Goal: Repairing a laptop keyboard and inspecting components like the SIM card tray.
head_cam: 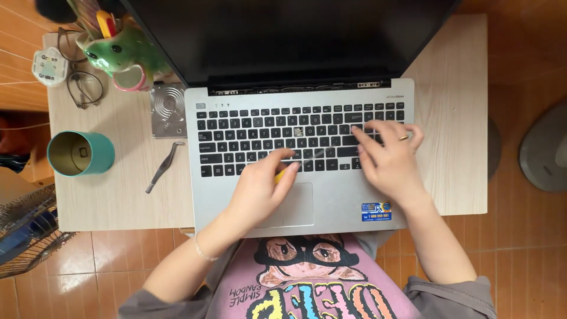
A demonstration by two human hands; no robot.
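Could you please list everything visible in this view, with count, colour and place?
laptop: one, silver with black keys, centre of the table
table: one, pale wood, under the laptop
cup: one, teal, table's left side
tweezers: one, metal, left of the laptop
metal plate: one, silver, by the laptop's top-left corner
frog-shaped holder: one, green, top left, holding pens
glasses: one pair, dark frame, top left
plug: one, white, top-left corner
left hand: holds a yellow-handled tool over the keys
right hand: ringed, fingers on the keyboard
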